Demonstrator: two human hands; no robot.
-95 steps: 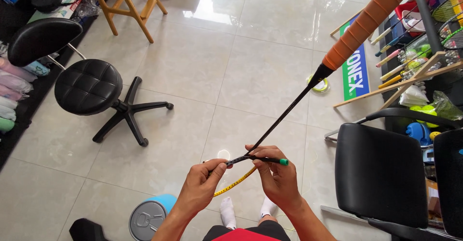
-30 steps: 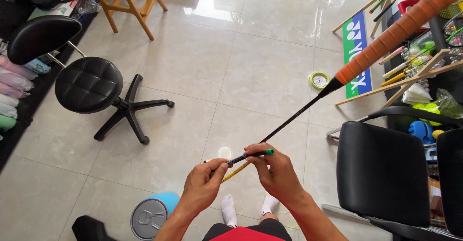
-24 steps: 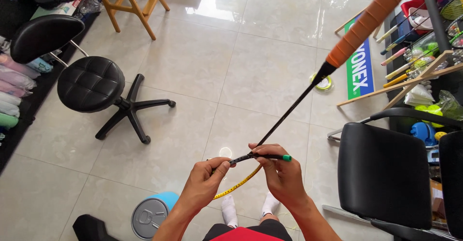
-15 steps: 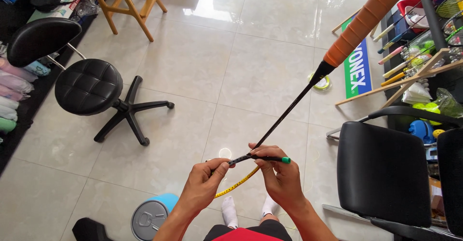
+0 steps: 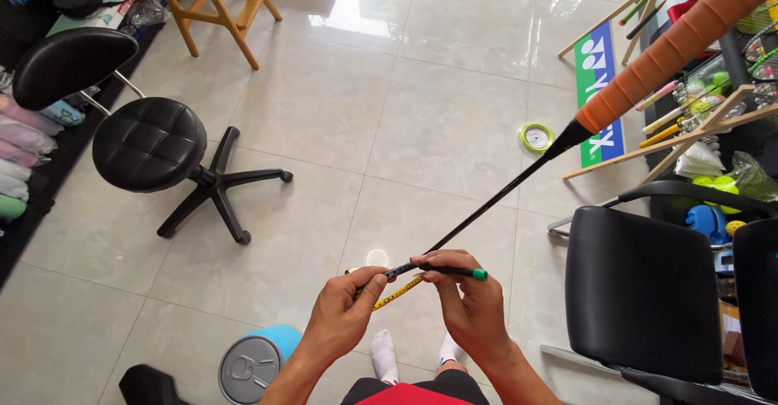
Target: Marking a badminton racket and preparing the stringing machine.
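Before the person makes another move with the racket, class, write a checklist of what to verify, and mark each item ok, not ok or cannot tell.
1. Left hand pinches the yellow tape measure against the racket shaft: ok.
2. Right hand holds the green-tipped pen against the shaft: ok.
3. Orange grip is free of the rack at right: cannot tell; they overlap in this view.
4. Tape lies straight along the shaft: cannot tell, mostly hidden by the hands.
5. Black stool stands apart from the racket: ok.
6. Floor under the hands is free of the blue drum: ok, it sits to the left.
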